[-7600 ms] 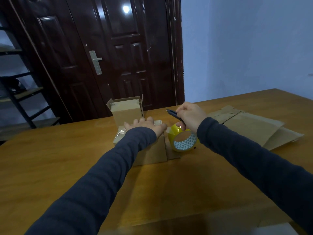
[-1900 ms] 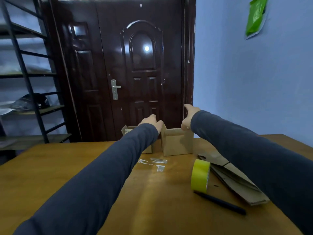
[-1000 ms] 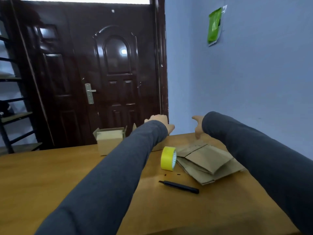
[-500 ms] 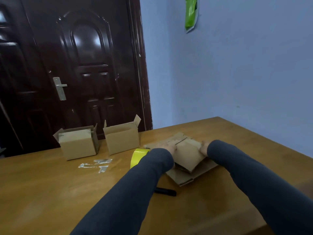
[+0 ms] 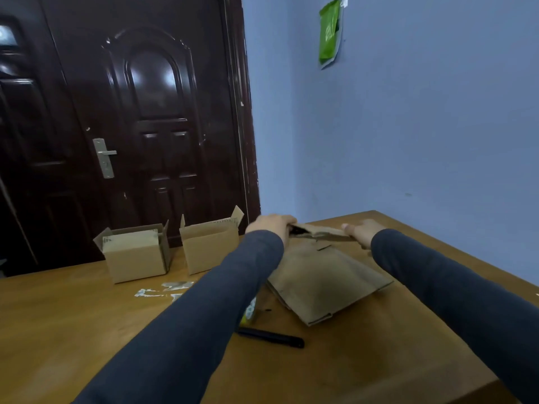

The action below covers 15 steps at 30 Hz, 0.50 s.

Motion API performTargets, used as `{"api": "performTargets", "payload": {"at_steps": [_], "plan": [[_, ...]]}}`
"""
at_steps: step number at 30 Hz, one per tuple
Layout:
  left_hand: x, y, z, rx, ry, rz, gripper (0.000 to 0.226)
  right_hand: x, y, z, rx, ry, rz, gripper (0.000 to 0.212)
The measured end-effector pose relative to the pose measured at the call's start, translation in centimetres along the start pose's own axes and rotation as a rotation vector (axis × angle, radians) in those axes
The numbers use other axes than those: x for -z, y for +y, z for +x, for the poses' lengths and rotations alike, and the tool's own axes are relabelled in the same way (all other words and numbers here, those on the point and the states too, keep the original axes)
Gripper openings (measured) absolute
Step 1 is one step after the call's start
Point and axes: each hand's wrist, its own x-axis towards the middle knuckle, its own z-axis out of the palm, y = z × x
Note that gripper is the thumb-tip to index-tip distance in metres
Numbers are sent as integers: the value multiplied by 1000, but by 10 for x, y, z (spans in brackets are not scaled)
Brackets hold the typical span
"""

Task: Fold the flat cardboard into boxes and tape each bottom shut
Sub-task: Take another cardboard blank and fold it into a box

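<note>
Half a second ago both my hands lay on the middle of the flat cardboard stack (image 5: pixel 323 281); now they have moved to its far edge, and the top sheet (image 5: pixel 319 231) is lifted there. My left hand (image 5: pixel 271 225) curls its fingers (image 5: pixel 287 221) over the sheet's left end and grips it. My right hand (image 5: pixel 363 231) holds the right end with the thumb (image 5: pixel 347 227) laid along the upper edge. Its other fingers are hidden by the card, so I cannot tell how they lie.

The rest of the stack lies flat on the table (image 5: pixel 364 360), just nearer me than my fingers, between my sleeves. Left of my left fingers stand two folded boxes, open tops up: the near box (image 5: pixel 211 249) and, beyond it, the far box (image 5: pixel 137 255). Tape scraps (image 5: pixel 166 290) lie just in front of them. Below my left wrist the tape roll (image 5: pixel 250 312) peeks from under the sleeve, mostly hidden. A slim black tool (image 5: pixel 271 337) lies just beside it.
</note>
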Motion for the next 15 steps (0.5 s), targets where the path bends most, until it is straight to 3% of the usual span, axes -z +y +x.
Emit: {"api": "performTargets", "payload": {"at_steps": [6,10,15], "plan": [[84,-15,-8,-1,240,132,28,3,-54,-34,83,-80,239,60],[139,-51,-29,135,205,211,25,-19,-106,-74,173,-170,261,82],[180,-110,-74,275,126,300,32,-61,-168,-128,328,-308,313,70]]}}
